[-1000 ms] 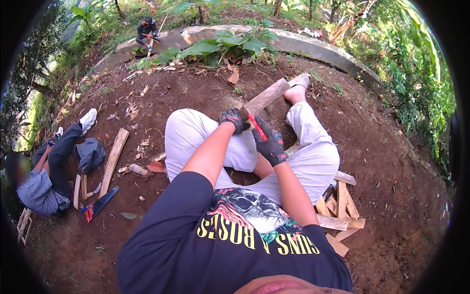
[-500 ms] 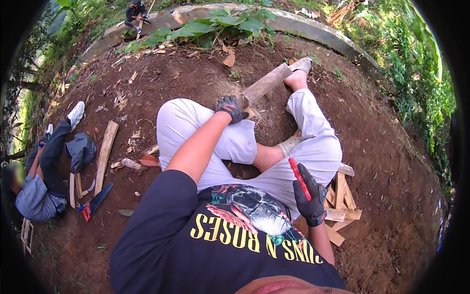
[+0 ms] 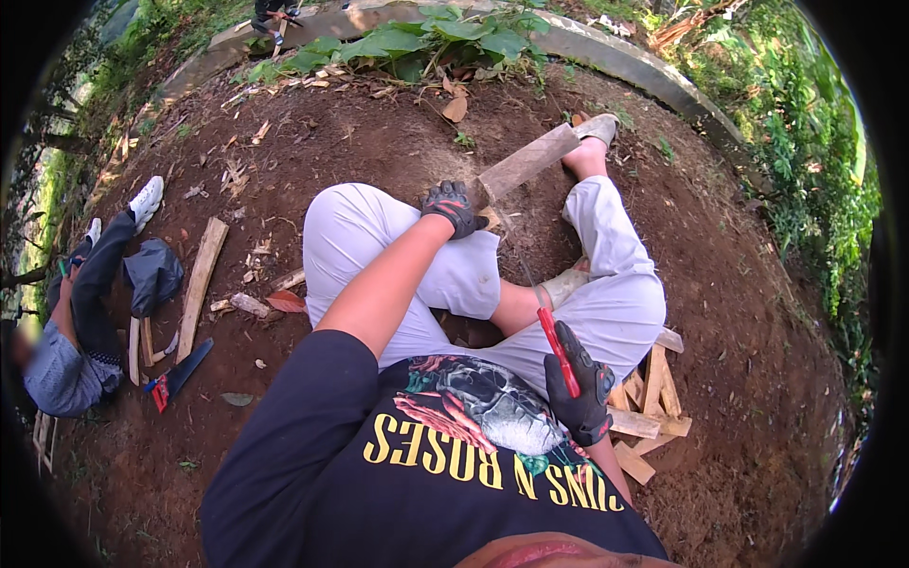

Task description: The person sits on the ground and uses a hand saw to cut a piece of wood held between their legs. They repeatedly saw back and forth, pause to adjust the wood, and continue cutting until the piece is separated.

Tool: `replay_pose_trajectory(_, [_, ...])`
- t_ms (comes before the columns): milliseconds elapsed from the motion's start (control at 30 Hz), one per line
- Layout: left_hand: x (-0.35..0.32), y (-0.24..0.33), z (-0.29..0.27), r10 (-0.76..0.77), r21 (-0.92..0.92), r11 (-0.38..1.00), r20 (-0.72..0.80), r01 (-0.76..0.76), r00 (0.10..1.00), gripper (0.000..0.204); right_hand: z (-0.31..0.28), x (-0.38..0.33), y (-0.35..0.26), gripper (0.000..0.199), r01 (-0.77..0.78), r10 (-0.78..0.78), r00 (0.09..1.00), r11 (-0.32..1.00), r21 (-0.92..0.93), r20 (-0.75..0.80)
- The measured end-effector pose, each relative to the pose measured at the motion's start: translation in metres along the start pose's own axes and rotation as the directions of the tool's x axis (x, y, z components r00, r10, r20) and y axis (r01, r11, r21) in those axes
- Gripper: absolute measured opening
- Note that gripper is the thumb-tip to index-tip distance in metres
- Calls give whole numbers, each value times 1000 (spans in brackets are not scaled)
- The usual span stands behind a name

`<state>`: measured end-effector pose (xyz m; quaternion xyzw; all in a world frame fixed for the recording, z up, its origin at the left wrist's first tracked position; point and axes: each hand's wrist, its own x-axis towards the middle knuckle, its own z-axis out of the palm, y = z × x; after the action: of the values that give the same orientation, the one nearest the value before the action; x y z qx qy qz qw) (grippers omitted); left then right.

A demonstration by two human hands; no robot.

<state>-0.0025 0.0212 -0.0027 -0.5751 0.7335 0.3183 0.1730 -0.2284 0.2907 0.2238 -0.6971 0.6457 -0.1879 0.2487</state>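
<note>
My gloved left hand (image 3: 452, 205) grips the near end of a wooden board (image 3: 526, 163), beside my bent left knee. The board slants away to the right, its far end against my right foot. In my gloved right hand (image 3: 581, 383), closed near my right thigh, is the red handle of a hand saw (image 3: 557, 346). Its thin blade shows almost edge-on and runs up toward the board's near end. Whether the teeth touch the wood I cannot tell.
Cut wood pieces (image 3: 653, 393) lie in a pile by my right thigh. On the left are a long plank (image 3: 201, 289), another saw (image 3: 180, 374), a dark bag (image 3: 153, 276) and a seated person (image 3: 71, 355). Another person (image 3: 275, 14) is beyond, near a low concrete edging (image 3: 653, 71).
My right hand has moved a little left and down with the saw, and the blade now shows reaching toward the board. My left hand stays on the board.
</note>
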Motion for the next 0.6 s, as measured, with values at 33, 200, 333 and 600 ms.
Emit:
replay_pose_trajectory(33, [1, 1, 0, 1, 1, 1000, -8, -1, 1000, 117, 10, 0, 6, 52, -13, 13, 1000, 1000, 4, -18])
replay_pose_trajectory(200, [0, 0, -2, -10, 0, 1000, 7, 10, 1000, 114, 60, 40, 35, 48, -66, 68, 997, 993, 96, -22])
replay_pose_trajectory(333, [10, -2, 13, 9, 19, 1000, -41, -8, 999, 108, 90, 109, 43, 47, 16, -12, 997, 998, 61, -75])
replay_pose_trajectory(600, [23, -6, 28, 75, 64, 996, -147, -67, 986, 80, 157, 223, 64, 47, 116, -106, 992, 981, 153, -68])
